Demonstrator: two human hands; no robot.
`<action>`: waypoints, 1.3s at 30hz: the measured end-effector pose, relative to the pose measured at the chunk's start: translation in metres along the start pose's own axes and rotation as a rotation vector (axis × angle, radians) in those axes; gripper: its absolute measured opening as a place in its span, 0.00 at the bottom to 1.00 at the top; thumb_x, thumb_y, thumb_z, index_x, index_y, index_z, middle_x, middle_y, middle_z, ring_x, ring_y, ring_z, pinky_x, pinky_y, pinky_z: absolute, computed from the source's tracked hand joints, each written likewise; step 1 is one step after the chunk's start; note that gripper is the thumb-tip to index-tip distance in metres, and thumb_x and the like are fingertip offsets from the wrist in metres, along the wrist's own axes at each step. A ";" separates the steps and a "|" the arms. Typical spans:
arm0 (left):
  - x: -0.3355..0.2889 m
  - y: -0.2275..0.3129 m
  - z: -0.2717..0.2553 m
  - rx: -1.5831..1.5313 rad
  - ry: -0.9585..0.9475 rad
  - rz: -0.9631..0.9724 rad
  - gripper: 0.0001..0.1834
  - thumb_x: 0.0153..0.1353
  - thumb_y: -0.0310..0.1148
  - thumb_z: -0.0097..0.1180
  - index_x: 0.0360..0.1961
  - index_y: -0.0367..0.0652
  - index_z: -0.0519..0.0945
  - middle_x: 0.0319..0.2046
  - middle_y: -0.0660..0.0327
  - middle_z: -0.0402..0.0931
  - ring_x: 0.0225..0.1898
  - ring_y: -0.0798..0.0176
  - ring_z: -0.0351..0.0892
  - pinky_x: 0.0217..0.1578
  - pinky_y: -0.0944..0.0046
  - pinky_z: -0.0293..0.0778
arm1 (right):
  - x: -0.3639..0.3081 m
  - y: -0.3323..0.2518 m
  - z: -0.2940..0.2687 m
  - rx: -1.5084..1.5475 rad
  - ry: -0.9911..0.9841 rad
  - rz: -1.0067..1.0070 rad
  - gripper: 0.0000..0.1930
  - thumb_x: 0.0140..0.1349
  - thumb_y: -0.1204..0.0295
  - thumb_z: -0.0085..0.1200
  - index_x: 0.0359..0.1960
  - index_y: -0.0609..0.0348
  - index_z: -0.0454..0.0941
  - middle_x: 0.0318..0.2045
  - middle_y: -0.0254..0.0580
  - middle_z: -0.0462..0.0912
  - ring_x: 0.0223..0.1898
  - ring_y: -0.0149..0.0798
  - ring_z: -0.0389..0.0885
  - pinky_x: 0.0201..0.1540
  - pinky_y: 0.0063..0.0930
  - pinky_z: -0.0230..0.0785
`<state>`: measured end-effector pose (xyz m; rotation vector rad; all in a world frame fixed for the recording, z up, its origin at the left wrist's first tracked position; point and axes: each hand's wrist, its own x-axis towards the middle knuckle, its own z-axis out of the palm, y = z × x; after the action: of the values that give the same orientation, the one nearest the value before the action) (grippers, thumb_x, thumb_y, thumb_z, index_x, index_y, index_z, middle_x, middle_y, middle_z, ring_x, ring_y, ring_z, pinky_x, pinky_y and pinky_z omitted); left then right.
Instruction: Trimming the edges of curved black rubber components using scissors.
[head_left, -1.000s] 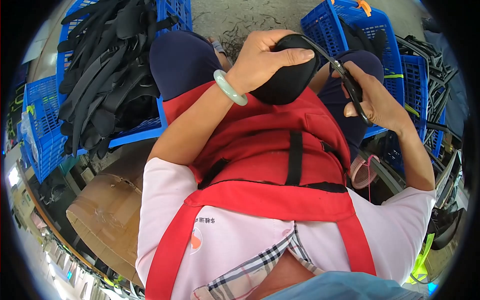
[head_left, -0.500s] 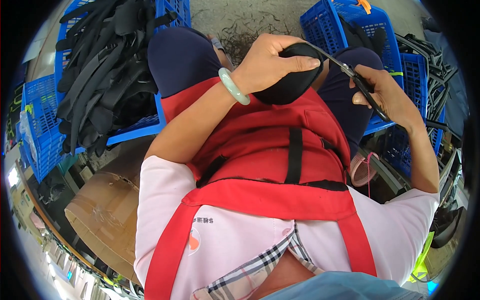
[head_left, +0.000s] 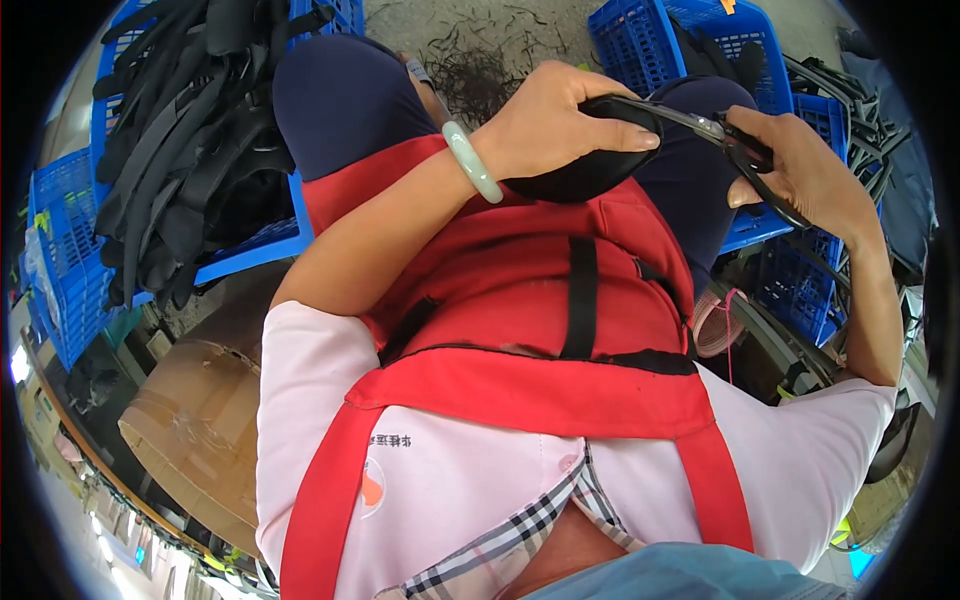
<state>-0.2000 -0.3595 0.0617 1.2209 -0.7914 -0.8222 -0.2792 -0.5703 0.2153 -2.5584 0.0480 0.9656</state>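
Observation:
My left hand (head_left: 560, 128) is closed on a black, rounded, soft-looking piece (head_left: 570, 178), with the thumb laid along its top. In my right hand (head_left: 812, 180) is a pair of scissors (head_left: 708, 127) with black handles, the fingers and thumb in the loops. Its blades reach left to the upper edge of the black piece, close by my left fingers. The handles stand apart. Whether the blade tips touch the material is hard to make out. Both hands are above my lap, over a red apron (head_left: 480, 310).
A blue crate (head_left: 250, 262) heaped with long black strips (head_left: 190, 150) stands at the left. Another blue crate (head_left: 640, 50) with black pieces is at the far right, beside more dark strips (head_left: 850, 110). Black scraps (head_left: 480, 85) litter the floor ahead. A cardboard box (head_left: 190, 430) sits at lower left.
My right hand has shifted slightly right, and the scissor handles have spread wider. My left hand and the black piece have turned a little, with the thumb farther right.

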 end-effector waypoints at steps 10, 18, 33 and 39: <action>-0.002 -0.003 0.003 0.071 -0.012 -0.035 0.14 0.54 0.36 0.67 0.34 0.35 0.84 0.24 0.67 0.79 0.28 0.79 0.72 0.30 0.76 0.69 | 0.004 -0.015 -0.012 -0.160 0.002 0.001 0.30 0.45 0.54 0.69 0.28 0.68 0.64 0.18 0.48 0.59 0.22 0.46 0.56 0.26 0.38 0.54; -0.004 -0.003 0.006 0.072 0.002 -0.084 0.16 0.52 0.38 0.69 0.35 0.36 0.84 0.24 0.67 0.78 0.27 0.79 0.71 0.30 0.75 0.69 | 0.011 -0.023 -0.024 -0.444 -0.036 0.073 0.31 0.43 0.48 0.67 0.37 0.65 0.74 0.22 0.49 0.71 0.28 0.53 0.71 0.33 0.40 0.64; -0.003 -0.020 -0.006 -0.160 -0.021 -0.029 0.18 0.52 0.24 0.66 0.46 0.36 0.78 0.38 0.64 0.79 0.39 0.74 0.76 0.42 0.73 0.72 | 0.030 0.018 -0.029 -0.070 -0.115 0.134 0.27 0.50 0.47 0.64 0.35 0.61 0.76 0.22 0.35 0.71 0.21 0.29 0.74 0.24 0.25 0.63; 0.009 -0.044 -0.009 -0.228 0.019 -0.068 0.24 0.52 0.21 0.64 0.52 0.37 0.74 0.42 0.62 0.78 0.43 0.70 0.77 0.48 0.69 0.72 | 0.066 -0.005 0.051 0.579 0.122 -0.133 0.11 0.57 0.69 0.60 0.37 0.60 0.73 0.23 0.30 0.72 0.20 0.21 0.68 0.21 0.18 0.59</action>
<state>-0.1923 -0.3699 0.0178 1.0556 -0.6251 -0.9285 -0.2599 -0.5386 0.1404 -2.0505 0.1641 0.6279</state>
